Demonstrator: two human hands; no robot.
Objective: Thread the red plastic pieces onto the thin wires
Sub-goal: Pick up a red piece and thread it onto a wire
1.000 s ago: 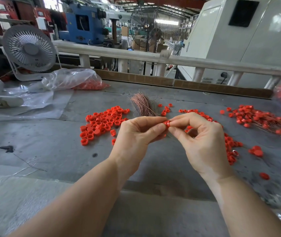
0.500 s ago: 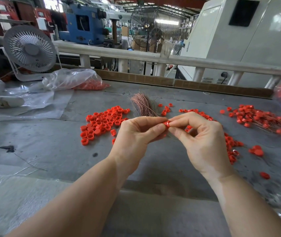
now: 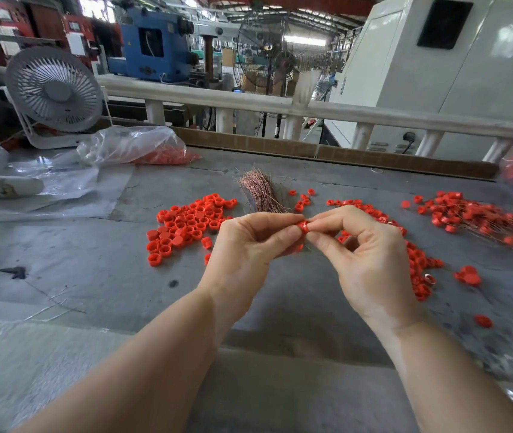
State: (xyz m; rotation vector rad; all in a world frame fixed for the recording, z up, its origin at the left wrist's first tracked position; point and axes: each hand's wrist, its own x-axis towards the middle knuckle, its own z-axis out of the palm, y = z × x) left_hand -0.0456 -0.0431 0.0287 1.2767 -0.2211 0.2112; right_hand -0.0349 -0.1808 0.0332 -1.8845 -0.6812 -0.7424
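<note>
Left hand (image 3: 249, 245) and right hand (image 3: 364, 251) both pinch one small red plastic ring-shaped cap (image 3: 302, 228) at fingertips above grey bench (image 3: 92, 270), bundle of thin copper-coloured wires (image 3: 261, 192) at 12 o'clock; cap judged light, rigid, slippery—grip rim; wire itself not discernible.

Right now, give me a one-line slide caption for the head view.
Both hands, left hand and right hand, pinch one red plastic piece above the table, between loose red pieces and the wire bundle.

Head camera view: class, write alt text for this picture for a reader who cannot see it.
Two bare hands meet over a grey table: the left hand and right hand pinch one red ring between their fingertips. Behind them lie a bundle of thin wires, a pile of loose red rings at left, and rings already on wires at right.
</note>
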